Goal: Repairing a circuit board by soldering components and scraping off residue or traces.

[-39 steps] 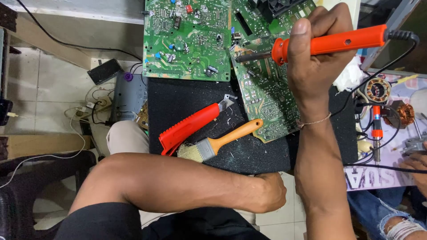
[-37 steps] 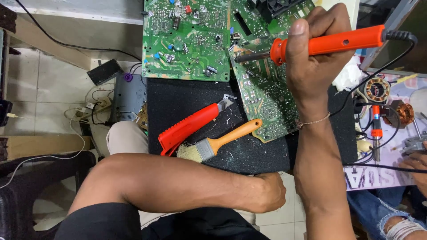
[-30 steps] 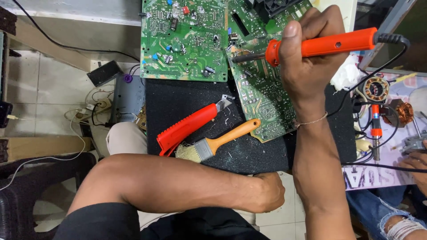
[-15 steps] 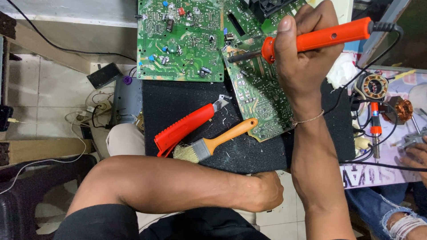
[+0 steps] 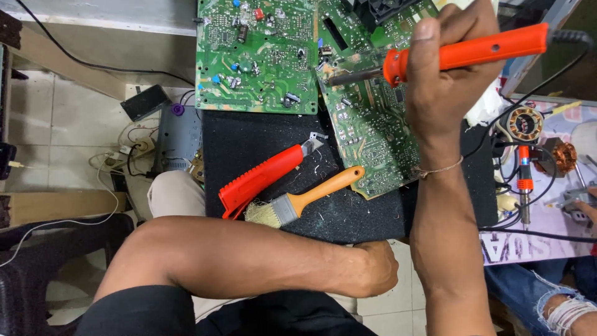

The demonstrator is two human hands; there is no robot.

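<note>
From where I watch, the black worktop [image 5: 261, 143] fills the middle of the view, with tiled floor [image 5: 62, 137] dropping away past its left edge. Across its far side lie two green circuit boards: the squarer left board [image 5: 258, 56] sits flat, and the right board [image 5: 367, 143] lies tilted, overlapping the left one's corner and reaching down toward my right forearm. My left forearm lies across the near edge, its left hand [image 5: 373, 270] curled shut on nothing I can see, resting just off the worktop. My right hand [image 5: 444, 74] is clamped around the orange soldering iron [image 5: 460, 53], whose metal tip [image 5: 345, 78] points left and hovers over the right board near the seam between the two; I cannot tell whether it touches. Below it lie a red utility knife [image 5: 264, 180] and an orange-handled brush [image 5: 305, 199], side by side, slanted, amid bits of debris. I judge the chief risk is the hot tip sliding onto neighbouring parts, since the tilted board is unheld and could rock. The iron's black cord [image 5: 528, 99] trails right over cluttered motor coils [image 5: 522, 124] and could snag. Open room lies at the worktop's centre left; the right side is crowded, and another person's jeans [image 5: 547, 289] sit close there.
</note>
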